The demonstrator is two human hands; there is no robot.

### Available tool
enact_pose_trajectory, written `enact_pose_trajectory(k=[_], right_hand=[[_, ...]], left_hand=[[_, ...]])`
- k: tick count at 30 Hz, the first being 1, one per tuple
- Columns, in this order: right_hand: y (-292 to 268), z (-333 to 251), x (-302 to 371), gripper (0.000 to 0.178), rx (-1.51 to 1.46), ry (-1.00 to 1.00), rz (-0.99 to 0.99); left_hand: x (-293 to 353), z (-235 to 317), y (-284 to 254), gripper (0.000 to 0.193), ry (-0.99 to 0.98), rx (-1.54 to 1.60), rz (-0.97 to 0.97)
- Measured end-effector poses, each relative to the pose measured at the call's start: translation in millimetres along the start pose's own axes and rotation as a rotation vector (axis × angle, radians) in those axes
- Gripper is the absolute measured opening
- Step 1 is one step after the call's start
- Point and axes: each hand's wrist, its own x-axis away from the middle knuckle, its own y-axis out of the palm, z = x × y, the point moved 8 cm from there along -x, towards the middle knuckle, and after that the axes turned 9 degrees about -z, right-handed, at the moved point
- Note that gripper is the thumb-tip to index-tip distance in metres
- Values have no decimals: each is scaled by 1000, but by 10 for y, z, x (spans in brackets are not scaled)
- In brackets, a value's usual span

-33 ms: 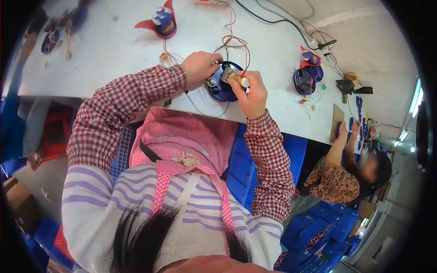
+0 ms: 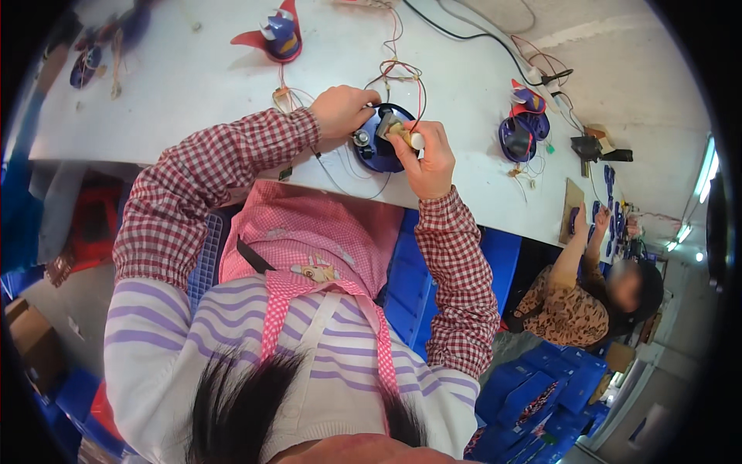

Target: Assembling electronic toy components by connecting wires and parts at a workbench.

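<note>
At the near edge of the smooth white desk (image 2: 193,85) lies a round, glossy blue shell (image 2: 380,147) with thin red and black wires (image 2: 402,73) looping off its top. The right hand (image 2: 430,158) is curled shut round a small pale cylinder tool (image 2: 406,134) pressed onto the shell, while the left hand (image 2: 344,110), fingers bent, grips the shell's left rim. Farther back stand a red-and-blue plastic piece (image 2: 280,35) and another blue shell (image 2: 519,135)

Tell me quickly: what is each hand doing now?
Left hand: closed on the blue round part, steadying it.
Right hand: closed, holding a small tool against that part.
</note>
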Motion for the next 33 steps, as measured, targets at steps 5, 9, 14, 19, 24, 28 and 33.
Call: enact_pose_trajectory(k=[5,9,14,19,24,28,33], right_hand=[[84,-74,66,29,57,-58,-22],[122,-152,90,32,113,-133,-43],[129,-174,116,34,141,-157,-33],[154,-204,94,33,160,-128,-51],[151,-218,-11,31,134,-94,-105],[173,-188,-25,28,76,-59,-144],[186,-86,-131,24,-3,47,-250]], left_hand=[[-18,2,-2,27,-11,-97,-35],[-12,10,-3,26,-2,-96,-31],[-4,42,-14,25,-31,-102,-49],[21,25,12,25,-26,-96,-23],[27,21,5,25,-9,-76,-11],[28,39,-18,24,-21,-53,-24],[19,60,-30,22,-13,-66,-8]])
